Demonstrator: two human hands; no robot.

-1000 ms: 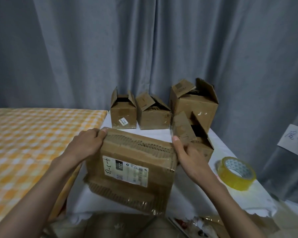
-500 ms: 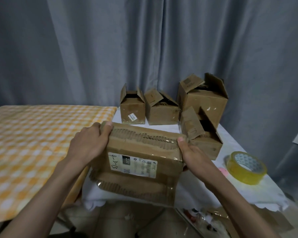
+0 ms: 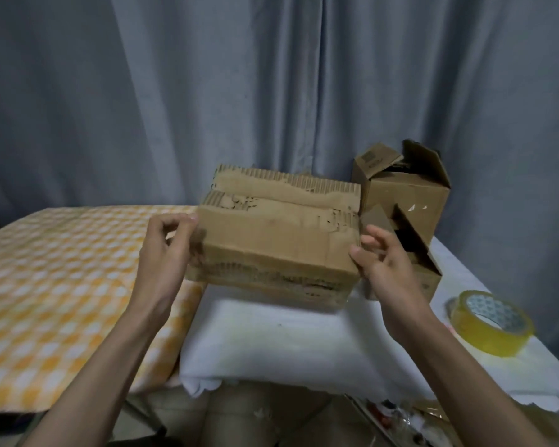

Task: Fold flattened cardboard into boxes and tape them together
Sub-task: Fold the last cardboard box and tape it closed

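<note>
**Box turned over and set farther back on the counter**

The cardboard box (image 3: pixel 276 240) was rotated between the hands, so the face with the white shipping label, which had faced the camera, went out of sight and a plain, torn face showed instead. It rose from the near edge of the counter (image 3: pixel 271 343) and moved back, hiding the two small boxes behind it. The left hand (image 3: pixel 165 250) shifted from a flat grip over the top corner to curled fingers at the left end. The right hand (image 3: pixel 384 272) loosened, its fingers spread beside the right end.
</note>
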